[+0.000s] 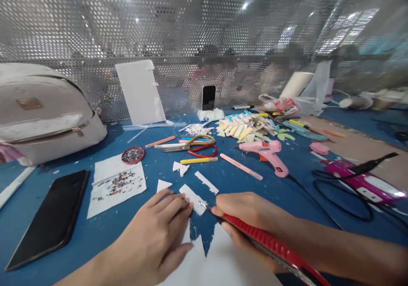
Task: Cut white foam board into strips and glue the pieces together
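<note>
My right hand [251,213] grips a red utility knife [267,241], its fingers wrapped round the handle. The blade tip meets a small white foam board piece [194,199] on the blue table. My left hand [168,226] lies flat, fingers stretched out, its fingertips pressing on the left side of that piece. Below both hands is a larger white board sheet [219,264] with a jagged notch cut in its far edge. Beyond the hands lie a notched white strip [206,182], a bow-shaped scrap [181,168] and a triangular scrap [164,185].
Scissors [188,146], several markers [199,160] and a pink glue gun [266,154] lie ahead. At left are a black tablet [49,218], bead-strewn paper [117,184] and a white backpack [47,111]. A magenta power strip [366,182] with black cable sits right. A phone [208,97] stands behind.
</note>
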Available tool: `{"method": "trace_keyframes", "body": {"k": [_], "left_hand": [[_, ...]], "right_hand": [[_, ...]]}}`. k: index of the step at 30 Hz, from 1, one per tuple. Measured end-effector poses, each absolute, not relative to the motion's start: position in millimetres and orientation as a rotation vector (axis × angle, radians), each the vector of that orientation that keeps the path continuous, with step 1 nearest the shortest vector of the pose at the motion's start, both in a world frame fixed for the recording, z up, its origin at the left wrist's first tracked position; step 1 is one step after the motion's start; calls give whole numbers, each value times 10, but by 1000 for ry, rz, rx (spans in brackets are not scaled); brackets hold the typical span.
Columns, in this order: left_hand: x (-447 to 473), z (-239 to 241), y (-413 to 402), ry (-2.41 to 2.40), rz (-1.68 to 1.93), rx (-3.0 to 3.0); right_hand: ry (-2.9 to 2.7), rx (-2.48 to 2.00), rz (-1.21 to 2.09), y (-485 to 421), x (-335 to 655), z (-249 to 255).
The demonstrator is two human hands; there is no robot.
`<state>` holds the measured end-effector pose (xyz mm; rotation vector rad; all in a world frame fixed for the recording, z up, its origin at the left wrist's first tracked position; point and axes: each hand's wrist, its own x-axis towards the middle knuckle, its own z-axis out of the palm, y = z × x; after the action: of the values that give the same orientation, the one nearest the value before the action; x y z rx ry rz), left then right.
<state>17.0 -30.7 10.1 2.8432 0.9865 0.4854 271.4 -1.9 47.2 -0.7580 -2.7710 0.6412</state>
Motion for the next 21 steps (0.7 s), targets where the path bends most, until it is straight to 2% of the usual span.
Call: {"method": "trace_keyframes", "body": {"k": [16,21], "left_hand": [[173,150,-276,922,483,2863],[264,156,-134,869,645,2955]], "right_hand": [[-2719,-704,539,-147,2848,498],[-2493,-736,525,-29,2903,589]]}}
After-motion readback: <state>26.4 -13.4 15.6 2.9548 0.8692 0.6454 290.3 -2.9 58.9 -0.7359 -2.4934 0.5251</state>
